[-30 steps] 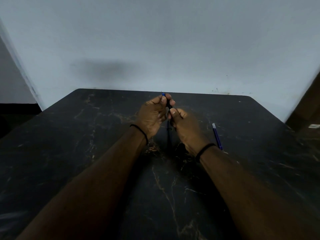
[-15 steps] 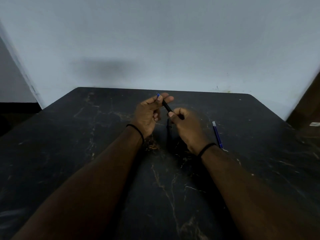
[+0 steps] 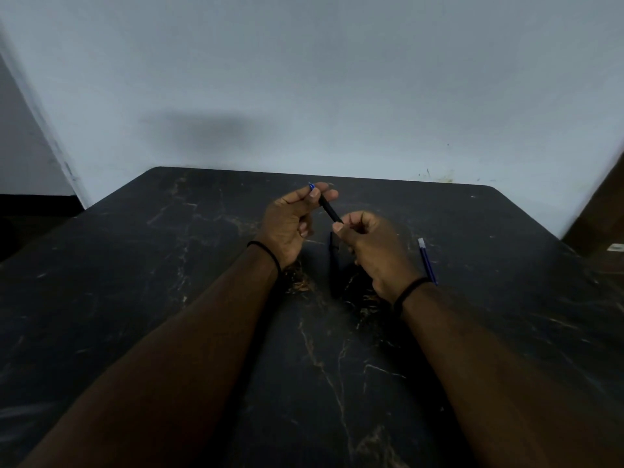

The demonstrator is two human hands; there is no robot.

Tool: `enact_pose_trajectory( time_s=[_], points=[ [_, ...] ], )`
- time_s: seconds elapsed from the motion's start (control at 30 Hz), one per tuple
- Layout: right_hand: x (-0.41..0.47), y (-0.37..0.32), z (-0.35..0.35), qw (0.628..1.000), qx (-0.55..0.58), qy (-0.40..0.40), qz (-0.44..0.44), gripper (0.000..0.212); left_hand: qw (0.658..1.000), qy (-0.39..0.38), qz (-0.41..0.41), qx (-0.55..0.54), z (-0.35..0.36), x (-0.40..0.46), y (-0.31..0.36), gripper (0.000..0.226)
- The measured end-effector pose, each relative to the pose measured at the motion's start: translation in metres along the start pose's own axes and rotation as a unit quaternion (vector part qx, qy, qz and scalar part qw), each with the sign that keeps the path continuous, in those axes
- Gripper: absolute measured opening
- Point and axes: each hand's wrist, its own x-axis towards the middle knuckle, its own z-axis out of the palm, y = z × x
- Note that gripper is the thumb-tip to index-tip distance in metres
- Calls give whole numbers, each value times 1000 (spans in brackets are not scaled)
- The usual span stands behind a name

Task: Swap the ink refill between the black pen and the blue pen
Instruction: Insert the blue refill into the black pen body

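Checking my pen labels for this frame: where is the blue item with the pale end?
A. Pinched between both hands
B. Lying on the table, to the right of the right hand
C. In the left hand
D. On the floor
B: the blue refill lies flat on the black marble table, just right of the right hand, touched by neither hand.

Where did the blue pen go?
The blue pen lies on the dark table, on the right of the head view, just beyond the right hand's wrist. Neither hand touches it.
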Motion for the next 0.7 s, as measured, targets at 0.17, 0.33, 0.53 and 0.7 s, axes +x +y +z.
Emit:
enact_pose_trajectory(
  time_s=[0.17, 0.33, 0.53, 0.7],
  points=[
    [0, 0, 0, 1000, 11, 4, 6, 18, 1000, -6, 1, -5, -1, 2, -2, 16],
    [2, 0, 0, 1000, -15, 2, 6, 34, 1000, -11, 3, -2, -2, 3, -5, 17],
    [1, -2, 0, 1000, -8, 5, -18, 6, 1000, -17, 4, 5, -3, 2, -5, 16],
    [0, -2, -1, 1000, -14, -1, 2, 28, 1000, -19, 5, 2, -3, 3, -5, 16]
  ],
)
